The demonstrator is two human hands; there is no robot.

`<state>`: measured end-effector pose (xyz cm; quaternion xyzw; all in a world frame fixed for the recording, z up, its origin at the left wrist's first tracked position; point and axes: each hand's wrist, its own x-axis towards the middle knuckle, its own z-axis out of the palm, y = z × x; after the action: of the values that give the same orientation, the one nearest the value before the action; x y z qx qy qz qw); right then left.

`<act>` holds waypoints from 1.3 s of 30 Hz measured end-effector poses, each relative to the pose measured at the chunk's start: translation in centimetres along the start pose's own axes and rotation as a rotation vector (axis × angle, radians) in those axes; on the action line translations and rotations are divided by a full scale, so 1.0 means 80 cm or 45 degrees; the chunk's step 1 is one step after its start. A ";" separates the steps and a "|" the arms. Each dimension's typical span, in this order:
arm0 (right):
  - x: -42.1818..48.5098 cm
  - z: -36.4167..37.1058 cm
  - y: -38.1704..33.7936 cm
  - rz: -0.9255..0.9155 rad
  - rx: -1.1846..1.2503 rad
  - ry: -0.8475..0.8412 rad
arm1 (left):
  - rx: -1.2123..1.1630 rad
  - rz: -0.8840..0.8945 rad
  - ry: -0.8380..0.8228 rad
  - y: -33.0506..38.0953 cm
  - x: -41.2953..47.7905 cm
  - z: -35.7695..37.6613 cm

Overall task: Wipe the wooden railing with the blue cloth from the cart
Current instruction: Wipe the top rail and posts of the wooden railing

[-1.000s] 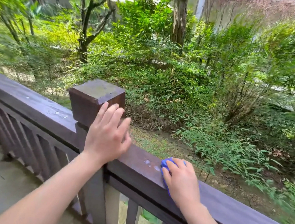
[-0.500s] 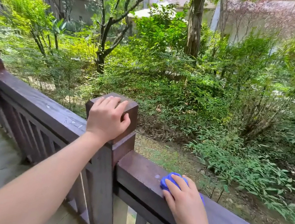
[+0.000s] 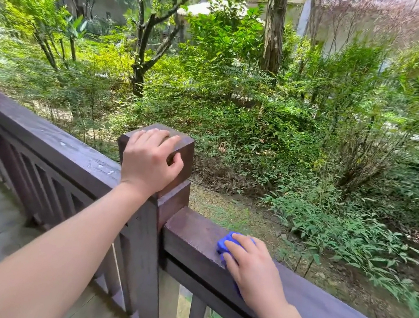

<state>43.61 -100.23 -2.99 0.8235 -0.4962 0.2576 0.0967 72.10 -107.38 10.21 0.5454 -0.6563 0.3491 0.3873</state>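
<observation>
Blue cloth (image 3: 223,244) mostly hidden under the right hand (image 3: 254,274), pressed flat on the wooden railing (image 3: 192,237) top just right of the post (image 3: 169,207), fingers bent over it, left hand (image 3: 148,162) closed around the post cap, forearms cut off near.

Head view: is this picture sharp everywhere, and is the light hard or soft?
Head view: the left hand on the post cap and the right hand pressing the blue cloth onto the railing look fairly sharp; foliage at the right edge is smeared; the light is soft daylight with no hard shadows; the wide lens bends the rail lines.
</observation>
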 end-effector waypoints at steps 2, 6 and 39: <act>0.028 0.001 -0.009 0.163 0.073 -0.103 | 0.002 0.000 -0.014 0.001 0.001 0.000; 0.040 0.010 -0.047 0.167 0.066 -0.191 | 0.009 0.000 -0.014 0.002 0.000 -0.001; 0.049 0.025 -0.098 -0.169 0.071 -0.147 | -0.056 -0.091 -0.082 0.008 0.001 -0.009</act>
<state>52.56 -100.25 -1.91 0.8704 -0.4379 0.2165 0.0620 71.58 -106.67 10.58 0.5708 -0.6560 0.3028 0.3901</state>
